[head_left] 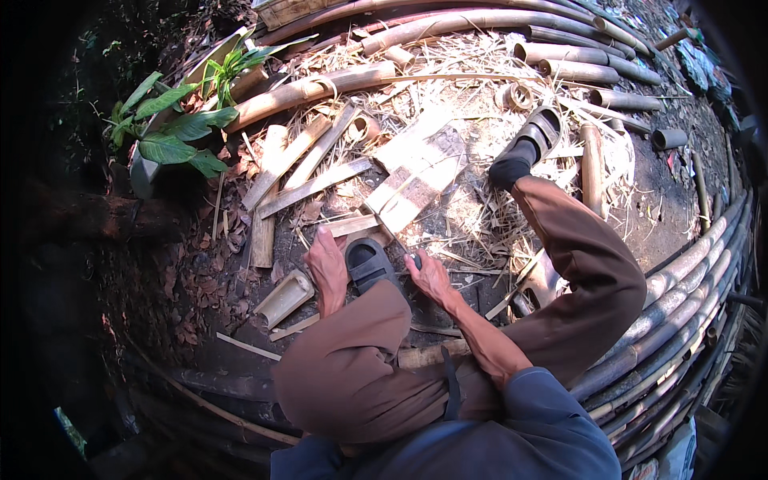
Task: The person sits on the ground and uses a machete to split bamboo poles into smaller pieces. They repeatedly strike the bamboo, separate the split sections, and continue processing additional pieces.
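My left hand (326,262) is closed on the near end of a split bamboo piece (352,226), beside my sandalled left foot (368,261). In my right hand (432,278) is a knife with a dark handle (414,261). Its thin blade (387,230) points away and to the left, and its tip meets the bamboo piece near a wooden board (432,170). Whether the blade is cutting into the bamboo I cannot tell. The fingers of my left hand are partly hidden behind its back.
Split bamboo slats (316,186) lie left of the board. A short half-round bamboo piece (286,299) rests near my left hand. Pale shavings (456,60) cover the ground. Long bamboo poles (664,300) are stacked at right, more poles (472,20) at the back. A leafy plant (172,128) stands far left.
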Available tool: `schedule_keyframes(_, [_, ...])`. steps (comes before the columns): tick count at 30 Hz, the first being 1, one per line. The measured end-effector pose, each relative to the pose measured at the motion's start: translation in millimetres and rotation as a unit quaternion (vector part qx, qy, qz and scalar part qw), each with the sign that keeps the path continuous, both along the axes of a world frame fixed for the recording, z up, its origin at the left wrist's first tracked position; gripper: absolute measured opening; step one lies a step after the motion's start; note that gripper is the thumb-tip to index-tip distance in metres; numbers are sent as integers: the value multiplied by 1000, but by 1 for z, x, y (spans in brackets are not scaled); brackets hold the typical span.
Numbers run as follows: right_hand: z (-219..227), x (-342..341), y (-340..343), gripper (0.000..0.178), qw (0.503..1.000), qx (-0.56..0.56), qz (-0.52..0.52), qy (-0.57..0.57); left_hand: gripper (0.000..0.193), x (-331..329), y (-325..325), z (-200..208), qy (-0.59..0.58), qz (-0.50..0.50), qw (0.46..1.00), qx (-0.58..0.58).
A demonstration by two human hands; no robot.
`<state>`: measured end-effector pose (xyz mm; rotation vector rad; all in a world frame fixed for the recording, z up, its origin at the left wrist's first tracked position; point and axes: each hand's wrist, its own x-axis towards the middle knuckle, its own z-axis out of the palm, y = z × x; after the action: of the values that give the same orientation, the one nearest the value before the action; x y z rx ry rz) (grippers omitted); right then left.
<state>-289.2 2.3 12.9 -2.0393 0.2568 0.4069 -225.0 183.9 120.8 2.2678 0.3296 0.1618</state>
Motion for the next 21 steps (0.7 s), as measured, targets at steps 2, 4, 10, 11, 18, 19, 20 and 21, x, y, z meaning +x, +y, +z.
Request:
schedule_keyframes(2, [-14,1,-12,49,999,28,9,16,46,3,1,3,-2,4,1000,-4])
schedule_keyframes(4, [4,16,-16,57,995,86,-2,54,47,21,0,11,-11,5,1000,-8])
schedule_keyframes(10, [75,0,12,47,994,99,39,-8,48,4,2,16,14,7,1000,23])
schedule_keyframes(11, [88,-4,19,44,992,118,42,-19,48,4,-1,16,24,5,999,30])
schedule_keyframes(18, [63,-9,31,32,990,74,48,-113,43,-4,-3,10,11,-3,995,104])
schedule_keyframes(19, [50,-8,29,32,987,58,40,-147,40,-2,0,4,-40,-7,992,120])
schedule_keyframes(20, [39,-8,27,33,989,39,37,-139,40,1,5,-6,-28,1,998,52])
schedule_keyframes(21, [19,-12,16,35,995,33,27,-94,40,2,5,-10,-19,4,1000,15])
